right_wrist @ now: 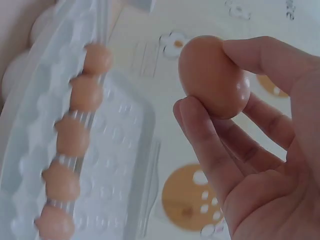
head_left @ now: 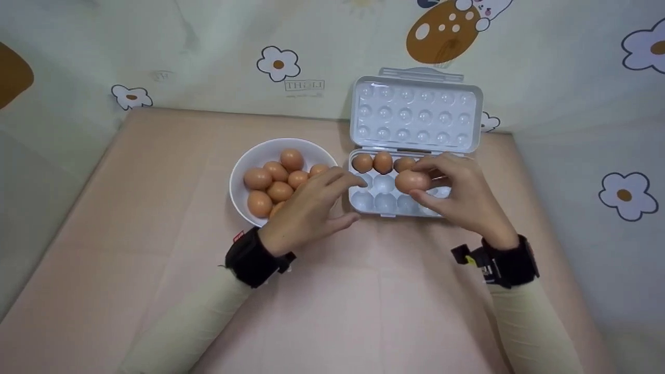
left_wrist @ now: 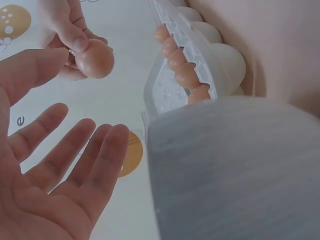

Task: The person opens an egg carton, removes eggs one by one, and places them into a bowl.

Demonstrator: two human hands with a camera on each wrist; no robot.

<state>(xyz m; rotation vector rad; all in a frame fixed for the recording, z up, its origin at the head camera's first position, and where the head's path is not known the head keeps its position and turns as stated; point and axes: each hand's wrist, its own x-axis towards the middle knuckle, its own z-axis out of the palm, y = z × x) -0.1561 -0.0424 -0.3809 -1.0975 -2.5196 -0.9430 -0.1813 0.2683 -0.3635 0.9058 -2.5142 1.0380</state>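
My right hand (head_left: 465, 195) pinches a brown egg (head_left: 413, 181) between thumb and fingers, above the egg carton (head_left: 385, 213). The right wrist view shows the held egg (right_wrist: 212, 77) whole, gripped at its side. Several eggs (right_wrist: 72, 137) sit in the carton's back row, partly hidden by the right hand in the head view. My left hand (head_left: 311, 205) hovers over the right side of a white bowl (head_left: 236, 192) of brown eggs (head_left: 280, 191). Its fingers reach toward the carton, and the left wrist view shows the palm (left_wrist: 45, 205) holding nothing.
The carton's lid (head_left: 415, 122) stands raised at the back, against the patterned backdrop (head_left: 208, 57). The bowl is just left of the carton, both on a pale pink tabletop (head_left: 332, 311). The bowl's side (left_wrist: 235, 170) fills much of the left wrist view.
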